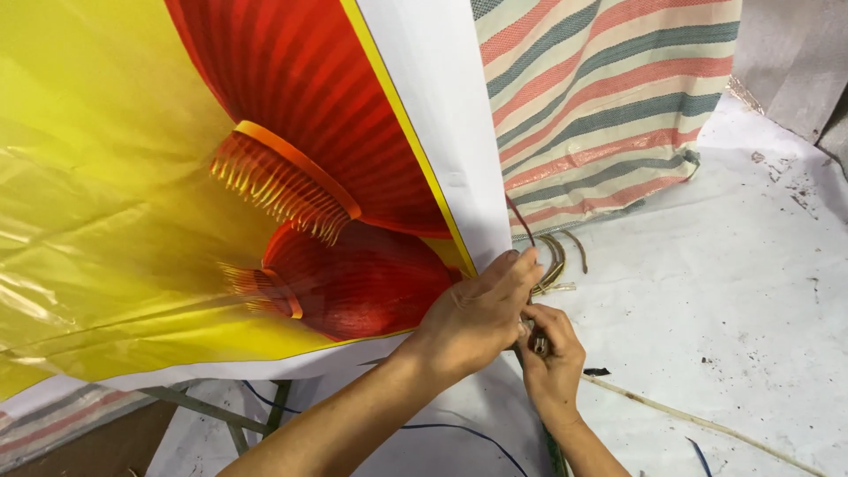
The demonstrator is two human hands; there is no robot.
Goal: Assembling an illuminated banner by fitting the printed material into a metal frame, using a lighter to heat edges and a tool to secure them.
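I see the printed banner [221,203] filling the left and centre of the head view: yellow ground, two red lantern shapes with gold fringe, a white border along its right and lower edges. Its lower right corner comes to a point just where both hands meet. Left hand [477,318] lies flat over that corner, fingers together and extended, pressing on the white border. Right hand [549,358] sits directly below and touching it, fingers curled shut on a small dark item (too hidden to identify).

Just right of the fingertips, a curled bundle of thin strips [555,261] lies on the white ground sheet [724,291]. One striped woven sheet [601,97] hangs behind, its lower edge near the strips. One long pale stick [698,422] lies across the ground sheet to the right; open room beyond it. A dark cord [468,435] runs beneath the forearms. Metal frame legs [221,413] show under the banner's lower edge.
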